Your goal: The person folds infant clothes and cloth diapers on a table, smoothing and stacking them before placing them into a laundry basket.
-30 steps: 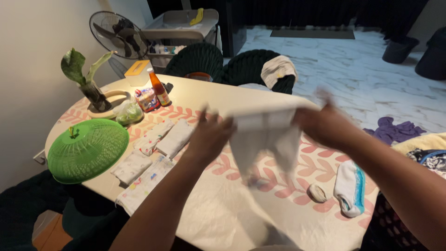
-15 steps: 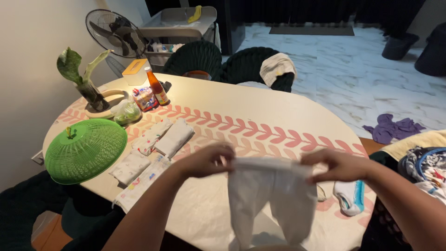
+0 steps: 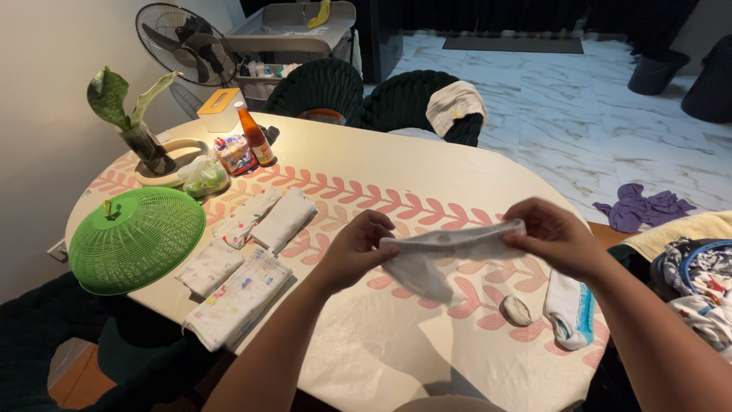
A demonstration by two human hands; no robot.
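Both hands, left hand and right hand, pinching one white cloth mid-frame; four folded cloths left; one orange-capped bottle and one red-blue packet upper left.

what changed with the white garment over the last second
Both hands, left hand and right hand, kept hold of the white garment and raised it from low over the table; its hanging legs are now gathered up into a flatter band. The folded cloths, green food cover and socks stayed put.

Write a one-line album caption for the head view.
Both hands, left and right, hold a white garment above the oval table.
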